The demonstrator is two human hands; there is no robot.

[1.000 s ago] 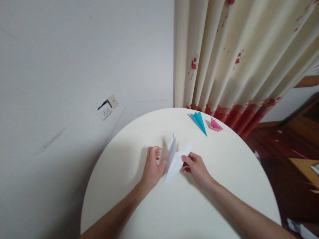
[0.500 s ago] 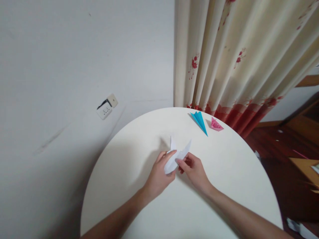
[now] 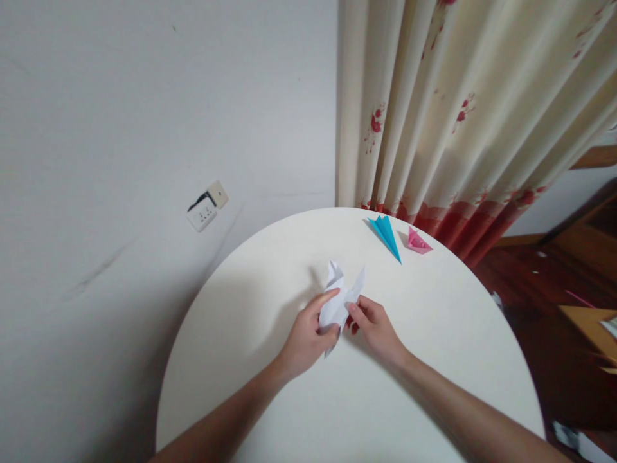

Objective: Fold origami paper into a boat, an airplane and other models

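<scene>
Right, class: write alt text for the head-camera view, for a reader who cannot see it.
Two bare hands, left hand and right hand, hold a folded white paper model over a round white table. A blue paper plane and pink paper boat lie near the floral curtain.

White paper's (image 3: 339, 301) lower part hidden between hands

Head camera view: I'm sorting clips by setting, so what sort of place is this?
Probably a room in a home: a round white table by a plain wall with a power socket, a floral curtain, and wooden flooring. Both hands hold white folded paper.
</scene>
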